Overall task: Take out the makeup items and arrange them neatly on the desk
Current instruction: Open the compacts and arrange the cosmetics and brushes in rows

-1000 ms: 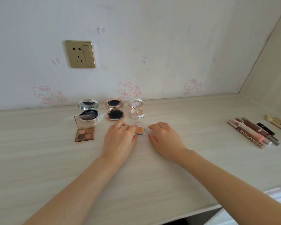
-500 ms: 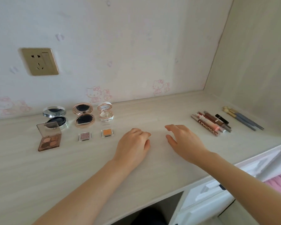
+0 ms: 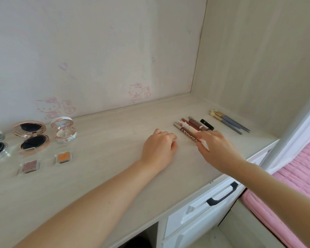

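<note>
Head view. Our right hand [image 3: 217, 149] lies with fingers spread over the near ends of the lip pencils and tubes [image 3: 191, 128], touching them; we cannot tell whether it grasps any. Our left hand [image 3: 159, 149] rests loosely curled and empty on the desk [image 3: 115, 176], just left of that row. Three brushes [image 3: 229, 120] lie near the right rear corner. Toward the left edge: two open round compacts [image 3: 31, 136] [image 3: 64, 129], with two small square eyeshadow pans [image 3: 29, 166] [image 3: 64, 157] nearer the front edge.
</note>
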A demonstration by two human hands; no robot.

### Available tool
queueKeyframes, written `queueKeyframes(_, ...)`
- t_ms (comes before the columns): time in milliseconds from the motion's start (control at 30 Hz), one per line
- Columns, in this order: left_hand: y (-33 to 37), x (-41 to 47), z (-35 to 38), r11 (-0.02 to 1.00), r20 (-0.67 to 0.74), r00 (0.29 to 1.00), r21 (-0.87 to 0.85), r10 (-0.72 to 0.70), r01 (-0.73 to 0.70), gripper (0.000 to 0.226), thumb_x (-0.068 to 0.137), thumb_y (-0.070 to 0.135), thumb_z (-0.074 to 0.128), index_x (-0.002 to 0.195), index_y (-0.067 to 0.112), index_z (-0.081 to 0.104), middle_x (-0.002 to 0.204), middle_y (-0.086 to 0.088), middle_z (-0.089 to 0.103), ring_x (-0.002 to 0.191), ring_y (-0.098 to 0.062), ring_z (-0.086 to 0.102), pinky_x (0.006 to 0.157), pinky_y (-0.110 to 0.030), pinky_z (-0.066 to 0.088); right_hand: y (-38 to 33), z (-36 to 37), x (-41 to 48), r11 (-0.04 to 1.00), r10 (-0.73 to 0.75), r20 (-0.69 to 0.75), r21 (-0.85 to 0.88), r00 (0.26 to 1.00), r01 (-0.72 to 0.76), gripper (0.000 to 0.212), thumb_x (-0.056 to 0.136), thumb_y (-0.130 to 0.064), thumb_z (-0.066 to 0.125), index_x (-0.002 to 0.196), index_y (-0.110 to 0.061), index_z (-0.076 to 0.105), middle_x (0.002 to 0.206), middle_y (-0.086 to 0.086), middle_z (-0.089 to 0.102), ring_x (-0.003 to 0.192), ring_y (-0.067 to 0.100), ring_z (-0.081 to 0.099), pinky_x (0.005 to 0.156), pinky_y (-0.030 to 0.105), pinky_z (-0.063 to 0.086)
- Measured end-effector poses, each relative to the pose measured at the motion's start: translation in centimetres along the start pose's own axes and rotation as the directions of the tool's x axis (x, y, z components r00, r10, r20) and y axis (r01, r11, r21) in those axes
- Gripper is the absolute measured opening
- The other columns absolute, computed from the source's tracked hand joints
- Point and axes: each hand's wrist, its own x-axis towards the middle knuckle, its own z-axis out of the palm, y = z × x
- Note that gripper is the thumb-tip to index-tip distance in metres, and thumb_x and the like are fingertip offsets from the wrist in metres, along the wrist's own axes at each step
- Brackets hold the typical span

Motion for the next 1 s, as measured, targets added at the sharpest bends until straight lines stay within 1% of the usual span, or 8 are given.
queueKeyframes(100, 0.8, 2.9, 1.4, 1.0, -0.003, 1.0, -0.013, 0.007, -0.007, 0.023, 0.092, 0.021, 0.049, 0.099, 0.016, 0.07, 0.101, 0.0, 0.068, 0.1, -0.025, 0.049, 0.079, -0.038, 0.047, 1.9, -0.1, 1.0, 1.0, 0.018, -0.02, 0.012, 1.0, -0.018, 0.028, 0.096, -0.025, 0.047, 0.121, -0.017, 0.058, 0.113, 0.002, 0.063, 0.109, 0.022, 0.05, 0.085, 0.039, 0.049)
queueKeyframes(200, 1.5, 5.7, 2.7, 0.999, 0.032, 0.999, -0.049, -0.007, 0.009, 0.025, 0.093, 0.021, 0.049, 0.105, 0.018, 0.069, 0.107, 0.0, 0.063, 0.107, -0.024, 0.046, 0.082, -0.037, 0.046, 3.5, 0.0, 2.4, 0.998, 0.056, -0.015, -0.032, 0.998, -0.056, 0.029, 0.095, -0.024, 0.047, 0.123, -0.019, 0.056, 0.114, 0.002, 0.06, 0.109, 0.022, 0.048, 0.08, 0.037, 0.049)
queueKeyframes(367, 2.4, 9.6, 4.3, 0.986, 0.111, 0.987, -0.11, -0.113, 0.125, 0.032, 0.092, 0.021, 0.046, 0.118, 0.012, 0.063, 0.119, -0.006, 0.058, 0.119, -0.026, 0.039, 0.09, -0.039, 0.044, 5.4, 0.5, 4.6, 0.989, 0.092, 0.005, -0.114, 0.996, -0.091, 0.029, 0.095, -0.021, 0.051, 0.123, -0.017, 0.057, 0.116, 0.003, 0.057, 0.116, 0.024, 0.045, 0.077, 0.034, 0.045)
queueKeyframes(500, 2.4, 11.6, 5.5, 0.985, 0.222, 0.962, -0.042, -0.155, 0.169, 0.034, 0.095, 0.025, 0.043, 0.12, 0.008, 0.06, 0.121, -0.012, 0.057, 0.125, -0.029, 0.035, 0.091, -0.04, 0.041, 5.9, 0.9, 5.5, 0.988, 0.081, 0.052, -0.133, 0.995, -0.074, 0.032, 0.094, -0.023, 0.054, 0.127, -0.022, 0.055, 0.118, 0.001, 0.055, 0.117, 0.024, 0.043, 0.079, 0.032, 0.043)
queueKeyframes(633, 2.4, 12.6, 6.5, 0.985, 0.339, 0.926, 0.012, -0.166, 0.172, 0.036, 0.097, 0.033, 0.04, 0.115, 0.014, 0.064, 0.117, -0.008, 0.061, 0.122, -0.029, 0.037, 0.091, -0.039, 0.043, 6.1, 1.1, 5.9, 0.99, 0.075, 0.068, -0.122, 0.995, -0.066, 0.032, 0.093, -0.023, 0.056, 0.125, -0.023, 0.058, 0.116, 0.001, 0.055, 0.115, 0.023, 0.044, 0.083, 0.032, 0.046)
queueKeyframes(833, 2.2, 12.8, 6.8, 0.968, 0.321, 0.924, -0.064, -0.209, 0.242, 0.029, 0.094, 0.029, 0.046, 0.11, 0.012, 0.062, 0.109, -0.011, 0.063, 0.116, -0.029, 0.044, 0.09, -0.04, 0.045, 6.4, 1.4, 5.8, 0.992, 0.071, 0.047, -0.107, 0.996, -0.065, 0.027, 0.094, -0.024, 0.053, 0.121, -0.023, 0.061, 0.113, 0.0, 0.056, 0.111, 0.023, 0.044, 0.084, 0.034, 0.044)
queueKeyframes(933, 1.8, 12.8, 7.2, 0.926, 0.288, 0.918, -0.182, -0.271, 0.33, 0.026, 0.091, 0.031, 0.051, 0.107, 0.014, 0.061, 0.109, -0.013, 0.062, 0.108, -0.029, 0.053, 0.088, -0.036, 0.047, 6.7, 1.7, 5.5, 0.995, 0.071, -0.026, -0.067, 0.997, -0.072, 0.026, 0.095, -0.023, 0.053, 0.119, -0.021, 0.062, 0.11, 0.002, 0.059, 0.106, 0.025, 0.046, 0.084, 0.036, 0.044)
queueKeyframes(1000, 1.8, 12.9, 7.0, 0.894, 0.265, 0.917, -0.258, -0.299, 0.367, 0.028, 0.09, 0.033, 0.055, 0.112, 0.016, 0.059, 0.114, -0.011, 0.061, 0.109, -0.026, 0.054, 0.09, -0.032, 0.045, 6.8, 1.8, 5.3, 0.997, 0.073, -0.085, -0.029, 0.994, -0.076, 0.026, 0.095, -0.02, 0.052, 0.119, -0.019, 0.062, 0.108, 0.002, 0.062, 0.102, 0.026, 0.048, 0.082, 0.036, 0.044)
